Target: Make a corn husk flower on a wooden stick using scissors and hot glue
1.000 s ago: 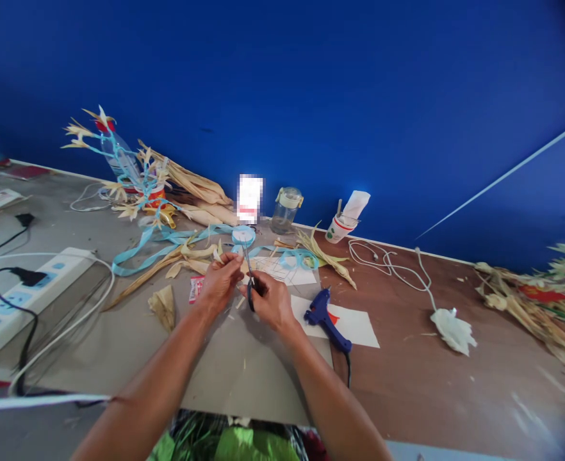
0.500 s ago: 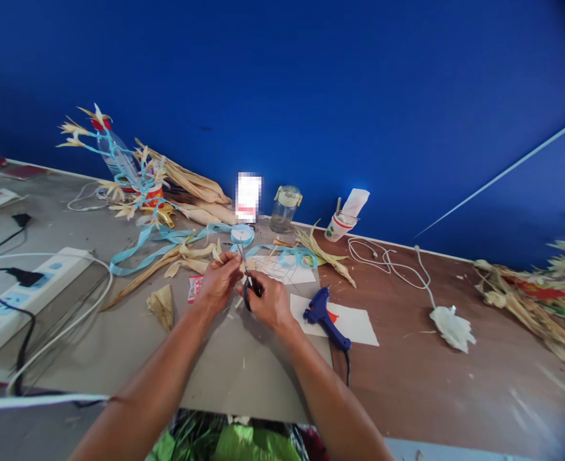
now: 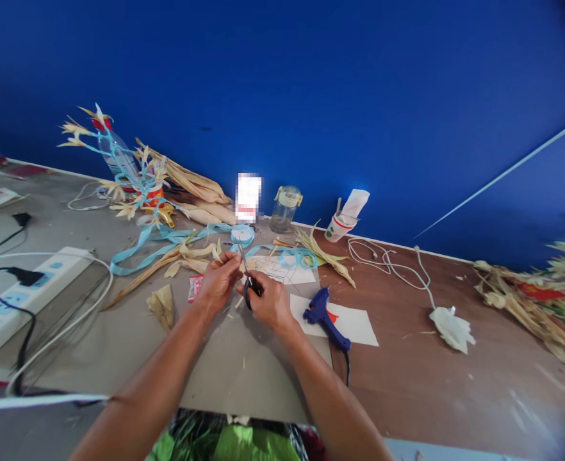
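Observation:
My right hand [image 3: 273, 301] grips a pair of black-handled scissors [image 3: 250, 293], its blades pointing away from me. Close beside the blades, my left hand [image 3: 218, 282] pinches a small pale piece of corn husk [image 3: 218, 250] between thumb and fingers; most of that piece is hidden by the fingers. Beyond both hands lie a roll of light blue ribbon [image 3: 242, 235] and thin wires [image 3: 285, 269] on white paper. To the right, a blue glue gun [image 3: 328, 320] rests on another sheet. A loose scrap of husk [image 3: 161, 307] lies left of my left forearm.
A white power strip [image 3: 47, 288] with plugged-in cords stands at left. Blue-stemmed husk flowers [image 3: 143, 182] lean by a bottle at the back. A glass jar [image 3: 285, 211] and a paper cup [image 3: 340, 227] stand near the blue wall. Dried husks [image 3: 517, 310] lie far right.

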